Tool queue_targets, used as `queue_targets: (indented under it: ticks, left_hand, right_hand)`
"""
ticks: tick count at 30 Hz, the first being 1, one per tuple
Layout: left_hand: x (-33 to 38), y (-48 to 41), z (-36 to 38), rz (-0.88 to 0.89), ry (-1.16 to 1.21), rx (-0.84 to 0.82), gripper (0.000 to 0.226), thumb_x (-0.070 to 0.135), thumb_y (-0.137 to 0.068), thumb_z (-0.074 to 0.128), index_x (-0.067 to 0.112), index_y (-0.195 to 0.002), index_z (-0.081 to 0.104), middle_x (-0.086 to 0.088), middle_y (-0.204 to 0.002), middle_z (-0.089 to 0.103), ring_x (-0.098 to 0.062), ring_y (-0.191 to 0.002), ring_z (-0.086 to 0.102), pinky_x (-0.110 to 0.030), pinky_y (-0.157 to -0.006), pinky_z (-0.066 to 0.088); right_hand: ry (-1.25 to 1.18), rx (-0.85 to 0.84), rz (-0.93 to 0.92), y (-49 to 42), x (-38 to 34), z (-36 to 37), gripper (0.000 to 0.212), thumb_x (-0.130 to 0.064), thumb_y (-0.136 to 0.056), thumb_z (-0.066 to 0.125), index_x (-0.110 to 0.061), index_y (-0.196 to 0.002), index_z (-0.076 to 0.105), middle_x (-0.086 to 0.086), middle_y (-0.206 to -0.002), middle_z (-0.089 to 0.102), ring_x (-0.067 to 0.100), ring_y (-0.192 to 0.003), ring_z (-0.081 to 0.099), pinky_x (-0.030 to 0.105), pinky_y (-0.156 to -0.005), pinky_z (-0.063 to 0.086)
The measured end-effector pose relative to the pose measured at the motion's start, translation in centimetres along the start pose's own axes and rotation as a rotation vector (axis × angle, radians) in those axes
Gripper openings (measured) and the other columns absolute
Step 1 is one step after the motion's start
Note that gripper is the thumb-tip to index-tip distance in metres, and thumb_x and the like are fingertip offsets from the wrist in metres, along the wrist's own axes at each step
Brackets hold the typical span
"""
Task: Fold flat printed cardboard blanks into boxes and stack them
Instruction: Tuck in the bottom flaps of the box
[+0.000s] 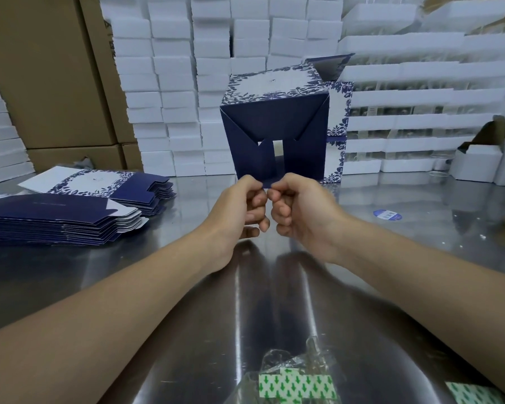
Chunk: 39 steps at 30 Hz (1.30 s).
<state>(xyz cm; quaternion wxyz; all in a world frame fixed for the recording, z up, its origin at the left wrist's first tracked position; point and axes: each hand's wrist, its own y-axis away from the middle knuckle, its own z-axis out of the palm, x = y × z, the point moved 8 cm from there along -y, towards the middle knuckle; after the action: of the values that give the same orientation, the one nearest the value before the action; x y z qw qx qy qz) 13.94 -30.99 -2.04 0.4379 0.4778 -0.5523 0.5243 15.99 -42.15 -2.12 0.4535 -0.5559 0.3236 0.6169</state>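
Head view: left hand (pixel 245 205) and right hand (pixel 298 208) both pinch bottom flap of box (pixel 274 118); flat blanks (pixel 70 211) left on table (pixel 391 258).

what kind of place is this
Likely a packaging workshop or stockroom: white boxes stacked along the back, brown cartons at the left, and flat blanks piled on a steel table, where the left hand and right hand pinch a flap of a blue box.

Head camera, looking forward-down, close over table (pixel 420 258).
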Motion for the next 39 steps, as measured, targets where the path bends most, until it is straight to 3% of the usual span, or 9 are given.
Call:
queue_targets:
  ticks: [7,11,20,27,31,33,35,37,39]
  left_hand:
    - [0.7,0.1,-0.5,0.023,0.03,0.06,0.045,0.027,-0.099,0.039,0.024,-0.054,0.042,0.004,-0.049,0.036,-0.016,-0.05,0.046,-0.036,-0.067,0.04]
    - [0.9,0.2,-0.5,0.04,-0.016,0.06,0.047,0.026,-0.098,0.041,0.026,-0.051,0.042,0.003,-0.05,0.035,-0.017,-0.048,0.046,-0.036,-0.067,0.04]
    - [0.7,0.3,0.0,0.046,0.054,0.0,0.047,0.03,-0.1,0.049,0.022,-0.054,0.044,0.002,-0.051,0.033,-0.017,-0.05,0.039,-0.031,-0.062,0.041]
    - [0.4,0.2,-0.9,-0.013,0.06,0.038,0.044,0.03,-0.098,0.049,0.024,-0.055,0.044,0.003,-0.053,0.033,-0.016,-0.051,0.047,-0.033,-0.065,0.04]
    - [0.2,0.1,-1.6,0.0,0.025,0.137,0.01,0.031,-0.094,0.063,0.022,-0.092,0.063,0.002,-0.079,0.063,-0.012,-0.072,0.071,-0.032,-0.066,0.048]
    - [0.1,0.0,-2.3,0.022,0.049,0.2,0.033,0.028,-0.091,0.071,0.028,-0.122,0.061,0.006,-0.108,0.074,-0.011,-0.093,0.077,-0.031,-0.067,0.056]
    - [0.6,0.0,-2.9,0.088,0.099,0.242,0.064,0.023,-0.089,0.076,0.038,-0.144,0.048,0.012,-0.115,0.076,-0.008,-0.098,0.077,-0.032,-0.069,0.063]
    - [1.2,0.1,-3.0,0.154,0.121,0.256,0.07,0.021,-0.088,0.078,0.046,-0.144,0.045,0.02,-0.111,0.076,-0.003,-0.093,0.076,-0.035,-0.071,0.066]
    - [1.5,0.1,-3.1,0.187,0.137,0.264,0.058,0.024,-0.093,0.077,0.047,-0.139,0.051,0.02,-0.114,0.074,0.0,-0.089,0.076,-0.034,-0.072,0.067]
  right_hand:
    - [0.063,0.03,0.007,0.0,0.4,0.1,0.033,-0.035,-0.089,0.061,-0.025,-0.058,0.056,-0.005,-0.053,0.044,0.012,-0.046,0.04,0.023,-0.046,0.037]
    - [-0.008,0.074,-0.007,0.2,0.2,-0.3,0.033,-0.029,-0.092,0.056,-0.022,-0.06,0.052,-0.004,-0.051,0.039,0.012,-0.044,0.034,0.023,-0.045,0.034]
    - [-0.055,-0.037,0.035,0.4,0.1,0.8,0.036,-0.026,-0.095,0.051,-0.022,-0.06,0.043,-0.005,-0.049,0.028,0.013,-0.044,0.025,0.024,-0.045,0.026]
    - [-0.022,0.093,0.018,0.0,0.2,-0.7,0.027,-0.024,-0.09,0.051,-0.021,-0.064,0.048,-0.006,-0.05,0.032,0.013,-0.044,0.027,0.024,-0.043,0.028]
    - [0.025,0.116,0.023,0.1,0.0,-1.1,0.026,-0.024,-0.09,0.049,-0.021,-0.065,0.045,-0.006,-0.05,0.031,0.014,-0.044,0.025,0.024,-0.045,0.026]
    - [0.077,0.116,0.038,0.2,-0.1,-1.3,0.027,-0.025,-0.089,0.049,-0.021,-0.064,0.043,-0.005,-0.051,0.031,0.015,-0.046,0.025,0.026,-0.047,0.026]
    - [0.13,0.099,0.073,0.2,0.1,-1.4,0.026,-0.025,-0.088,0.05,-0.022,-0.063,0.043,-0.005,-0.051,0.032,0.014,-0.046,0.026,0.026,-0.047,0.026]
    - [0.192,0.084,0.114,0.2,0.6,-1.4,0.024,-0.026,-0.088,0.051,-0.022,-0.065,0.045,-0.004,-0.052,0.035,0.014,-0.044,0.03,0.025,-0.045,0.029]
    - [0.22,0.107,0.145,0.2,0.9,-1.6,0.018,-0.025,-0.088,0.056,-0.018,-0.071,0.053,-0.001,-0.056,0.049,0.015,-0.046,0.042,0.024,-0.045,0.038]
